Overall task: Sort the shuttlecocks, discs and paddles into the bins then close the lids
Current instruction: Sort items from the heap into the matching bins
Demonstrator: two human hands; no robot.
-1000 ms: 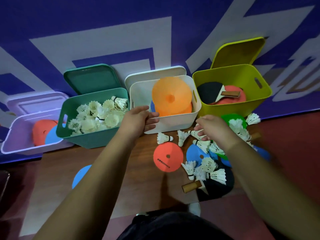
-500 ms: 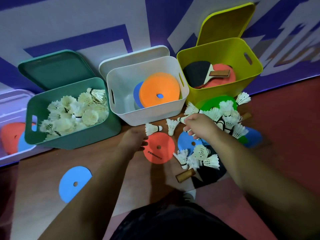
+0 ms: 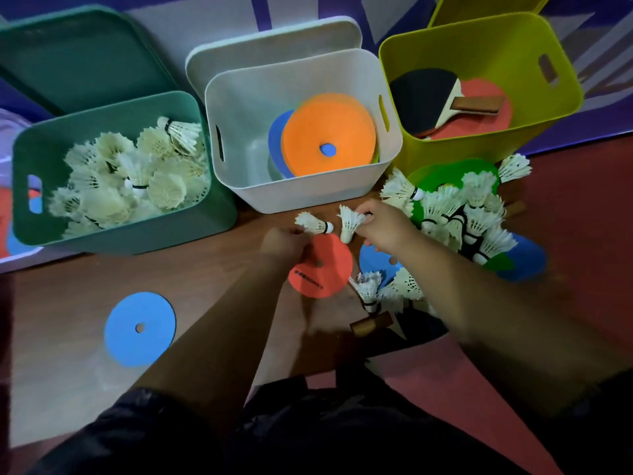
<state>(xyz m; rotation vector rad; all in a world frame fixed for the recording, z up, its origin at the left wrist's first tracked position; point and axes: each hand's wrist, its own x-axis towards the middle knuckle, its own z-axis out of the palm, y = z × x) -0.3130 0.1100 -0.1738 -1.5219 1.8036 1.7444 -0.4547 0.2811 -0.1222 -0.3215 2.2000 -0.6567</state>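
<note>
The left hand (image 3: 286,241) pinches the left shuttlecock (image 3: 313,225) and the right hand (image 3: 388,229) the right shuttlecock (image 3: 349,222), both by the feathers at the far edge of the red disc (image 3: 322,272), probably so 2 go to the open green bin (image 3: 137,238) together.

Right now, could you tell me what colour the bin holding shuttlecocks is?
Teal green; the bin shows best in the head view.

Paddle (image 3: 371,324) below right hand (image 3: 387,231): handle only, blade under forearm. Left hand's (image 3: 284,243) fingertips blurred at shuttlecock (image 3: 313,225); grip unclear.
</note>
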